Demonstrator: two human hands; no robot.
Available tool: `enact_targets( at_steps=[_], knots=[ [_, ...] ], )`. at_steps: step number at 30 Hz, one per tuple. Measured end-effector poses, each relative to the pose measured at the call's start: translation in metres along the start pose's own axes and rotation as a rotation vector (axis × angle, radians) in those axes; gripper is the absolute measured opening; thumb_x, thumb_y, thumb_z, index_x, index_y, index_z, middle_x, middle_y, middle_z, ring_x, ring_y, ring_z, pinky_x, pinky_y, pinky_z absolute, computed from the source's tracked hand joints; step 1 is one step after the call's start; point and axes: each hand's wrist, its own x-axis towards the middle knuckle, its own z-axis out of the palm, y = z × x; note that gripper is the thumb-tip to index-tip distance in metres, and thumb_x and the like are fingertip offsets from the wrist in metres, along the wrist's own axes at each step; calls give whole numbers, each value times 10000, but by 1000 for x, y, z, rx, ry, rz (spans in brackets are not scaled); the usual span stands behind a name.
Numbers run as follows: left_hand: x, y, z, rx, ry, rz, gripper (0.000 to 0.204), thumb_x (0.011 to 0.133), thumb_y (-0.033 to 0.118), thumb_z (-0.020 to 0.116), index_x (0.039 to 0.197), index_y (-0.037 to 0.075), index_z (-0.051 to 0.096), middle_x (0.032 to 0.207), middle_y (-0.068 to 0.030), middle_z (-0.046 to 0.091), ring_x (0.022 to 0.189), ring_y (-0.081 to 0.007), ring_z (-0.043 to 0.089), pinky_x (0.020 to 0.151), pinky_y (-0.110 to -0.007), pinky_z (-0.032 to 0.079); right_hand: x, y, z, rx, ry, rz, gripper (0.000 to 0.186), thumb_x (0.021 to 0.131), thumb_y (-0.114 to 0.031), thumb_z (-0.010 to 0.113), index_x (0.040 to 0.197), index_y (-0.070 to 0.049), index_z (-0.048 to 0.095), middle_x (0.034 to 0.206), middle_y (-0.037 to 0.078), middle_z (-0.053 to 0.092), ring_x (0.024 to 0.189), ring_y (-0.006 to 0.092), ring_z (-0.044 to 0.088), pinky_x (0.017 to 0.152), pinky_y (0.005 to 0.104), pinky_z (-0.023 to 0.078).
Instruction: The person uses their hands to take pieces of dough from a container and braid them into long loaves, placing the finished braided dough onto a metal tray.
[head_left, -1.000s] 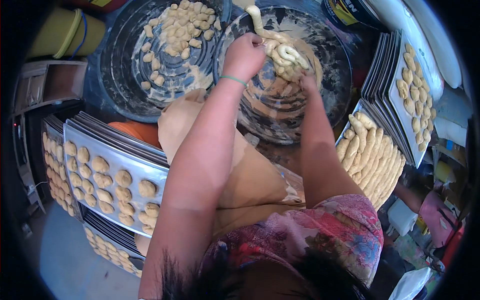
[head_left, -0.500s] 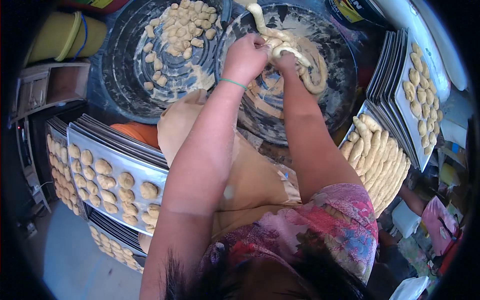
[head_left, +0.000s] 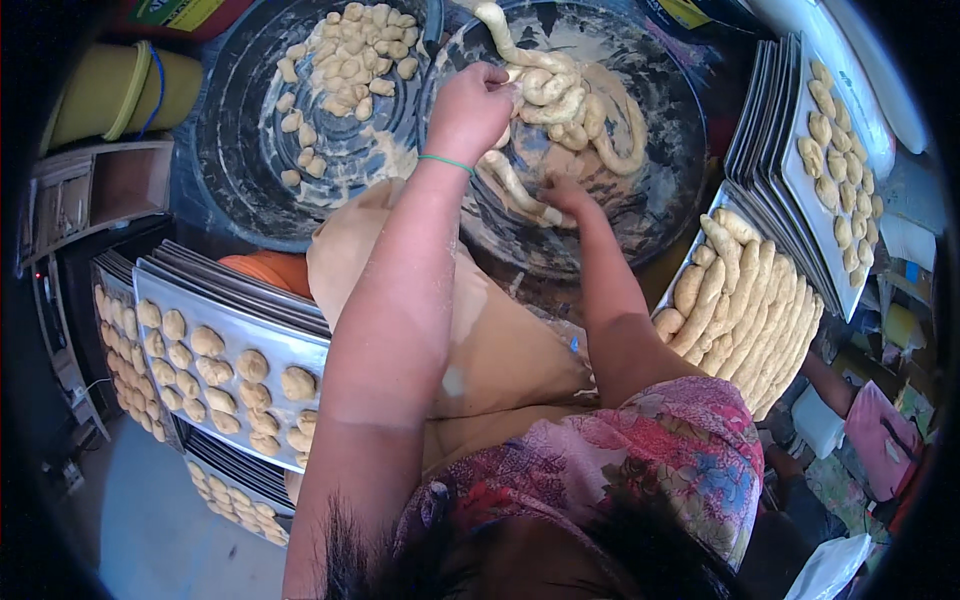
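Observation:
A thick pale dough rope [head_left: 545, 85] lies coiled in a pile in the right-hand dark basin [head_left: 670, 200], one end stretching toward the far rim. At the left of this pile my left hand [head_left: 478, 112] is closed, its fingertips pinching the dough. A separate-looking length of dough [head_left: 512, 186] runs below the pile toward the near side; whether it joins the coil is hidden behind my left hand. My right hand [head_left: 572, 196] is at its near end, fingers bent around the dough. Flour is smeared over the basin floor.
Left of it, another dark basin [head_left: 225, 150] holds many small dough pieces [head_left: 360, 60]. Stacked trays with dough balls [head_left: 235, 345] stand at the left. On the right are a tray of long dough rolls [head_left: 750, 310] and upright stacked trays [head_left: 770, 150]. A yellowish bucket [head_left: 170, 90] stands far left.
My right hand has moved from the coil toward me, and a length of dough now lies along its path. My left hand has stayed by the coil. The view has shifted slightly.

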Motion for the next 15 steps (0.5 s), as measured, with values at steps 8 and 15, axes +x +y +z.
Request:
enact_targets(
  at_steps=[8, 15],
  knots=[
    [2, 0, 5, -8, -21, 24, 333, 722, 255, 613, 916, -14, 600, 877, -181, 615, 841, -314, 590, 753, -361, 454, 62, -93, 93, 201, 681, -63, 747, 770, -425, 554, 1329, -37, 247, 1337, 208, 303, 1250, 310, 282, 1034, 326, 211],
    [4, -1, 0, 26, -81, -35, 354, 726, 271, 611, 944, -7, 596, 914, -193, 606, 868, -328, 578, 771, -366, 447, 30, -6, 39, -51, -23, -180, 630, 667, -313, 644, 1189, -40, 422, 1122, 207, 512, 1061, 340, 476, 916, 358, 361]
  ],
)
